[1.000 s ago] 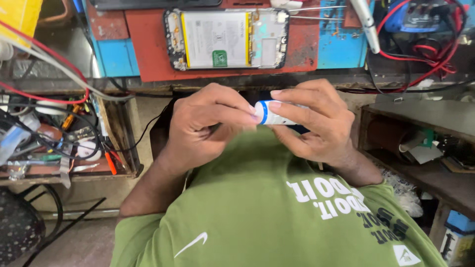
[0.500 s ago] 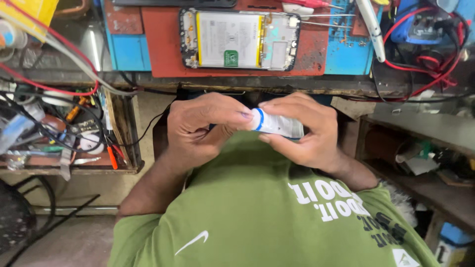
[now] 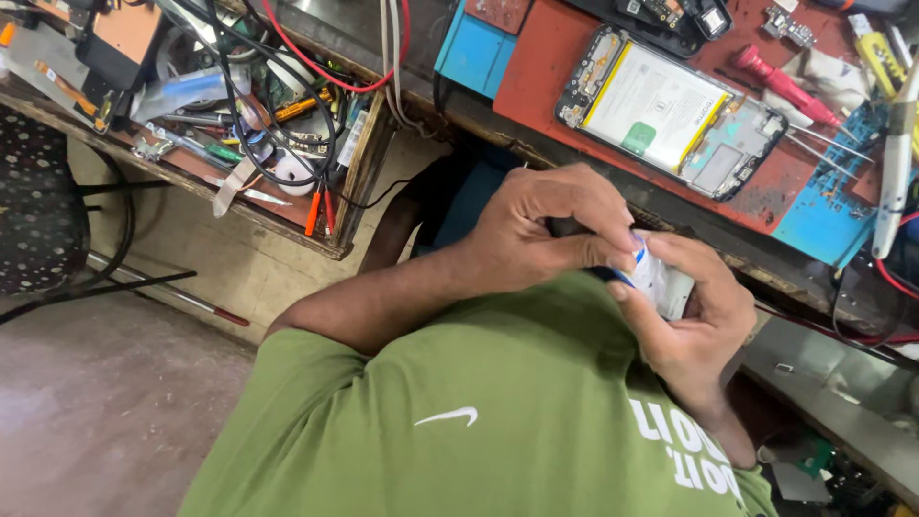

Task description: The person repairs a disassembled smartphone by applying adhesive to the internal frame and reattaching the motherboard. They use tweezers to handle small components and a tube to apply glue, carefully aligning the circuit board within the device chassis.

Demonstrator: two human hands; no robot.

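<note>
On the cluttered repair bench (image 3: 536, 91) an opened phone (image 3: 684, 110) lies untouched at 1 o'clock, while left hand (image 3: 546, 235) and right hand (image 3: 694, 321) pinch a small white tube (image 3: 661, 278), cap apparently on.

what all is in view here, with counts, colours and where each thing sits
small white tube with a blue band: one, white and blue, held between both hands over the lap
opened phone with a pale battery showing: one, black frame, lying on the red mat
red work mat: one, red, on the bench top
blue mat: one, blue, right of the red mat
red-handled screwdriver: one, red, on the red mat's far side
white pen-shaped tool: one, white, right edge
wooden drawer of cables and small tools: one, brown, upper left
green t-shirt: one, green, foreground
left hand: fingers on the tube
right hand: fingers around the tube
</note>
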